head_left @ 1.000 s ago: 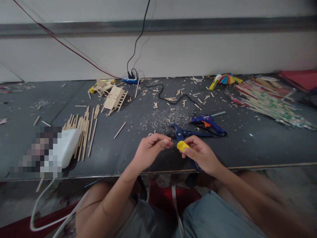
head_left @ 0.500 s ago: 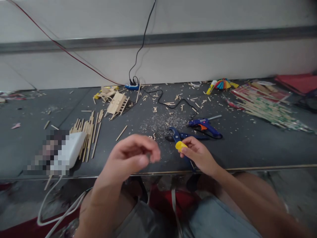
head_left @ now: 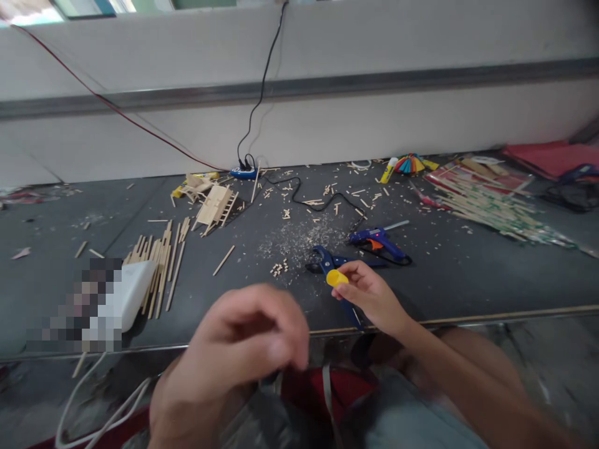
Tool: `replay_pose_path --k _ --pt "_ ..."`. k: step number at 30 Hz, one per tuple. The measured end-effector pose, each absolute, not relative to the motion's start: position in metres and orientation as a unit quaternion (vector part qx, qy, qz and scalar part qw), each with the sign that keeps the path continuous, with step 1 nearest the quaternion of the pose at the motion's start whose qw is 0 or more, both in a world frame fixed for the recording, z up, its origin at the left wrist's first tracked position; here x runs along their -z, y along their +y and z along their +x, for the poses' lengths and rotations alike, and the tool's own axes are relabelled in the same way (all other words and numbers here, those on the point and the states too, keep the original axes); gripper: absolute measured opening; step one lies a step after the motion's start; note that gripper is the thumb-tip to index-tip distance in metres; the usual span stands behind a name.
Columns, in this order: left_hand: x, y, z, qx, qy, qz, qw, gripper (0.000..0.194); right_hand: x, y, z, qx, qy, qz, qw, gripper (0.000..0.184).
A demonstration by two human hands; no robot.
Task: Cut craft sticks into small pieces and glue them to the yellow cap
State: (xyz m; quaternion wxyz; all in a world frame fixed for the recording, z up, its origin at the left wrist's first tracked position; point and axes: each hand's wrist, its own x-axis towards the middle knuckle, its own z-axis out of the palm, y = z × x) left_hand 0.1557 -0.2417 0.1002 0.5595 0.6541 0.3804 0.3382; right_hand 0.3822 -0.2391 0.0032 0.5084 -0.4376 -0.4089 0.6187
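Yellow cap [head_left: 337, 278], hollow end showing, is held between thumb and fingers of the right hand [head_left: 369, 296] just inside the near edge of the worktop [head_left: 449, 280], above a blue cutter [head_left: 327, 262]. The left hand [head_left: 248, 337] is seen before the same edge, fingers curled; whether anything is gripped cannot be told. Small wooden bits [head_left: 279, 268] and a blue glue gun [head_left: 381, 241] are seen farther in.

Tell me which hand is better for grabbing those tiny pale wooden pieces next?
For those pieces, probably the left hand: no object shows in its curled fingers, while the right hand grips the small yellow cylindrical cap.
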Motion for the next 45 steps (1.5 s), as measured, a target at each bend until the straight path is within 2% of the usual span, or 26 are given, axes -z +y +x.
replay_pose_path --k 2,6,12,16,19,22,26,29,33,38,41,45 --pt "-0.097 -0.231 0.176 -0.308 0.375 0.673 0.558 0.015 -0.003 -0.239 0.383 -0.628 -0.405 -0.436 0.501 0.036" --pt "-0.073 -0.215 0.206 -0.281 0.378 0.734 0.489 0.042 -0.003 -0.240 0.386 -0.641 -0.404 -0.438 0.484 0.036" --pt "-0.052 -0.201 0.211 -0.255 0.341 0.776 0.466 0.035 -0.003 -0.235 0.382 -0.652 -0.433 -0.413 0.465 0.036" --pt "-0.051 -0.191 0.206 -0.258 0.347 0.763 0.480 0.029 -0.004 -0.228 0.383 -0.665 -0.454 -0.390 0.447 0.043" --pt "-0.047 -0.181 0.200 -0.288 0.381 0.720 0.503 0.027 -0.008 -0.221 0.390 -0.605 -0.503 -0.442 0.432 0.040" --pt "-0.042 -0.169 0.193 -0.322 0.407 0.682 0.516 0.028 -0.009 -0.216 0.401 -0.463 -0.592 -0.546 0.372 0.037" --pt "-0.036 -0.153 0.177 -0.337 0.458 0.648 0.506 0.028 0.001 -0.216 0.411 -0.346 -0.678 -0.595 0.260 0.066" --pt "-0.028 -0.144 0.161 -0.335 0.504 0.623 0.495 0.027 0.008 -0.219 0.414 -0.328 -0.713 -0.590 0.187 0.081" --pt "-0.013 -0.137 0.143 -0.339 0.553 0.590 0.482 0.030 0.011 -0.221 0.417 -0.295 -0.710 -0.627 0.125 0.090" --pt "-0.002 -0.134 0.135 -0.336 0.576 0.590 0.456 0.028 0.011 -0.221 0.419 -0.286 -0.717 -0.630 0.087 0.102" --pt "0.001 -0.134 0.135 -0.320 0.589 0.601 0.437 0.027 0.012 -0.222 0.418 -0.291 -0.726 -0.617 0.090 0.100" --pt "0.003 -0.136 0.136 -0.293 0.607 0.601 0.430 0.030 0.013 -0.224 0.415 -0.295 -0.719 -0.622 0.100 0.087"
